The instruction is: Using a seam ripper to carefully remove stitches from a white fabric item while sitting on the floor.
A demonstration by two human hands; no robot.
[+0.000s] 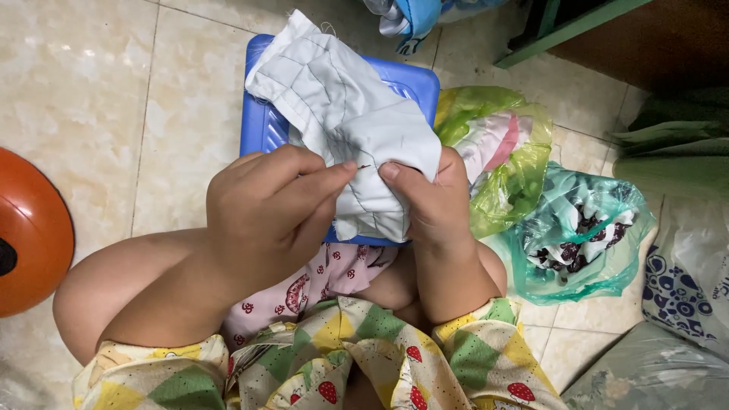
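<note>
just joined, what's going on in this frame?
A seated person is working a piece of pale grey stitched cloth with both bare hands over a blue plastic stool. The left hand pinches what looks like a thin needle at the cloth's fold; the right hand has a grip on the fabric beside it. To the right on the tiled floor lie a yellow-green plastic bag and a teal plastic bag, both holding cloth.
</note>
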